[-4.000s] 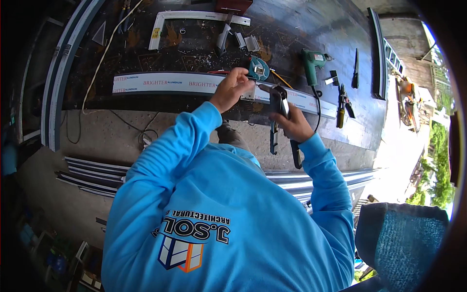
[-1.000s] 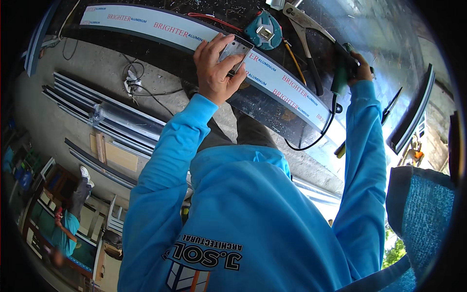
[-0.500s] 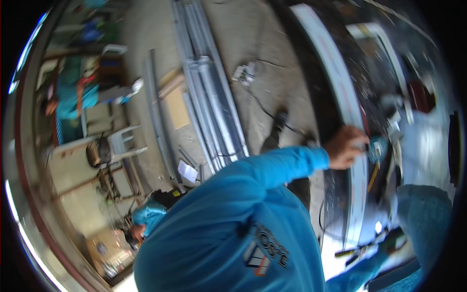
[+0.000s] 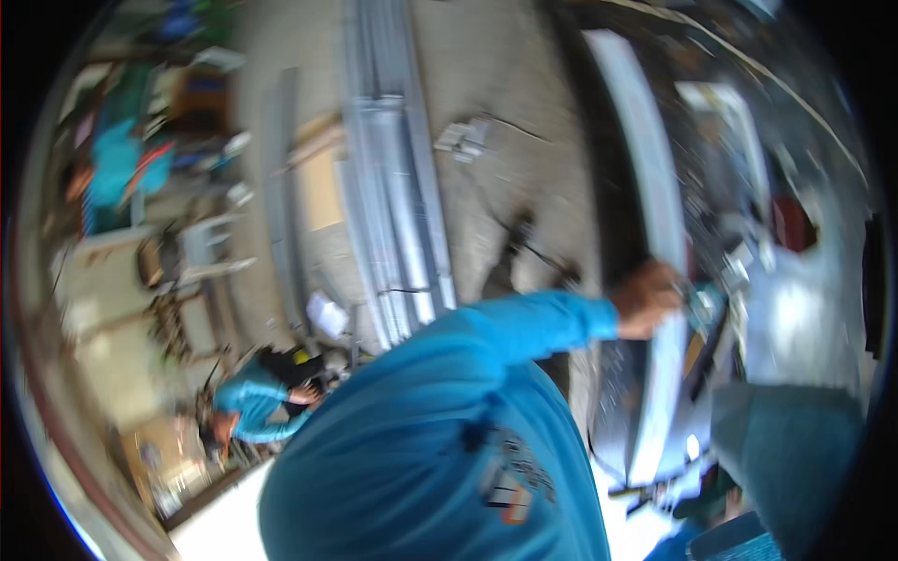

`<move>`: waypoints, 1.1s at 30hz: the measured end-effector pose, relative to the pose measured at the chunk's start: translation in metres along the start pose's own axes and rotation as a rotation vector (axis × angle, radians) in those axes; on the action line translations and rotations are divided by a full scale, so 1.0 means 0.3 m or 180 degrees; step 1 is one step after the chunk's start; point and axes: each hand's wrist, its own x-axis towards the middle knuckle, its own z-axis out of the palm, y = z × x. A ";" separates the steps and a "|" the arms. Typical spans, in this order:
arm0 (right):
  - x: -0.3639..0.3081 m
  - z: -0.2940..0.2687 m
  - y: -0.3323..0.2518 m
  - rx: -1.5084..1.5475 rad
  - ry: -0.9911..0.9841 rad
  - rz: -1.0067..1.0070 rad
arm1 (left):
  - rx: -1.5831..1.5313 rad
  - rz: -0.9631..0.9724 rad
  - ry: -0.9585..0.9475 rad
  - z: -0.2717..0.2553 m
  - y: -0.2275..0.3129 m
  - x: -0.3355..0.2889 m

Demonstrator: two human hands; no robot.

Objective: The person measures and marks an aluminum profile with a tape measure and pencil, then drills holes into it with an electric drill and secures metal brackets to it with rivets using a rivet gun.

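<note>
One long white strip [image 4: 652,178] lies along the near edge of the dark counter [image 4: 606,168], and the left hand [image 4: 645,299] is over it, with the strip running past the hand on both the far and near sides. The fingers are bent, but blur hides whether they are clamped on anything; I cannot tell. One teal tape measure [image 4: 703,307] sits just right of the left hand; whether they touch is unclear. The right hand [image 4: 732,506] is at the near right, partly hidden, beside one dark green drill [image 4: 703,497]; I cannot tell whether it grips it. Farther along the counter are one white corner frame [image 4: 751,140] and, to its right, one dark red box [image 4: 793,224]. On the floor [image 4: 500,56] to the left lie several grey metal bars [image 4: 388,187], too blurred to count, and one pale board [image 4: 323,194]. Two co-workers [image 4: 257,397] are at the left, one far, one nearer.
</note>
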 end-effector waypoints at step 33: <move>0.333 0.044 -0.466 -0.1870 0.1013 0.1621 | 0.0539 -0.0125 -0.0242 0.010 -0.022 -0.033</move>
